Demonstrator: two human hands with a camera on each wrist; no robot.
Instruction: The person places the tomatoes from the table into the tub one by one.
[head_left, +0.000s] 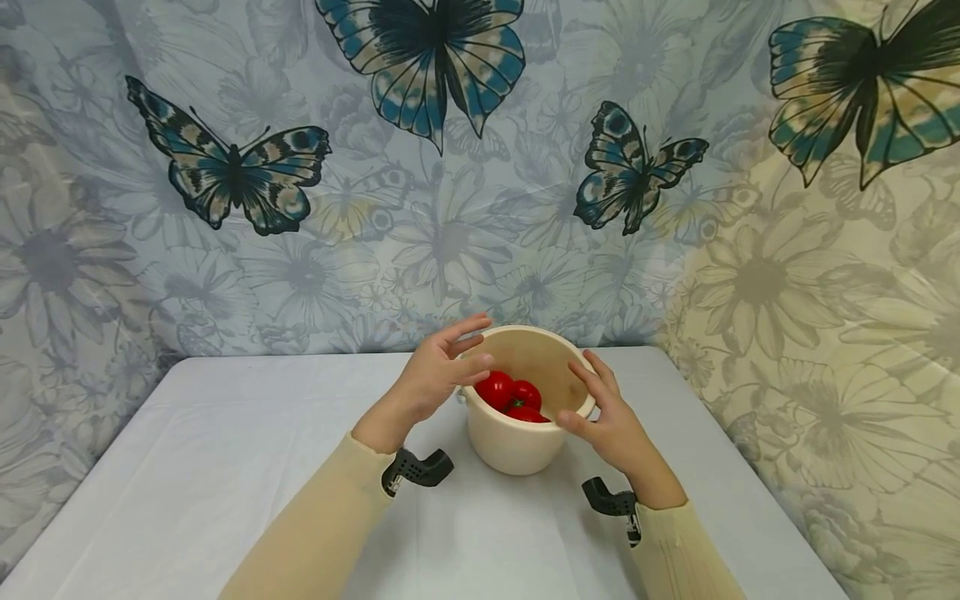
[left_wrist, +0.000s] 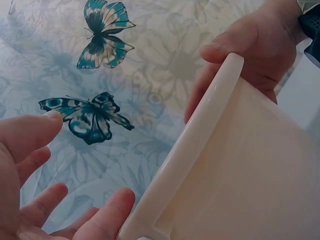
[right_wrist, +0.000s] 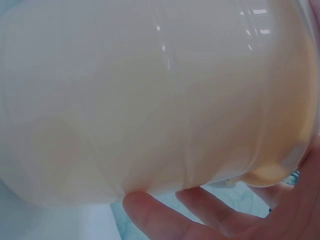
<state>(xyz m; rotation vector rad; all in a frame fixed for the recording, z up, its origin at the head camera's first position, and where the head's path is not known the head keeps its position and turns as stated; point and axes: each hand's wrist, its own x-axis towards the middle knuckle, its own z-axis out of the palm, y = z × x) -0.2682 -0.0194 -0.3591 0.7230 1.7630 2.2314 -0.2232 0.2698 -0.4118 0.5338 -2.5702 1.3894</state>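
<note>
A cream plastic bucket [head_left: 517,448] stands on the white-covered table with several red tomatoes [head_left: 495,390] inside it. My left hand [head_left: 435,375] is at the bucket's left rim, its fingers spread and mostly straight. In the left wrist view those fingers [left_wrist: 112,212] reach beside the rim without curling round it. At the right rim is my right hand [head_left: 613,429], its thumb toward the front edge and its extended fingers along the far right side. The right wrist view shows its fingertips [right_wrist: 137,202] against the bucket's outer wall [right_wrist: 125,100].
A white cloth covers the table [head_left: 247,433], whose far edge meets a hanging fabric backdrop [head_left: 450,250] printed with butterflies and flowers. A dark wrist device [head_left: 423,468] sits on the left wrist, another dark device [head_left: 607,500] on the right.
</note>
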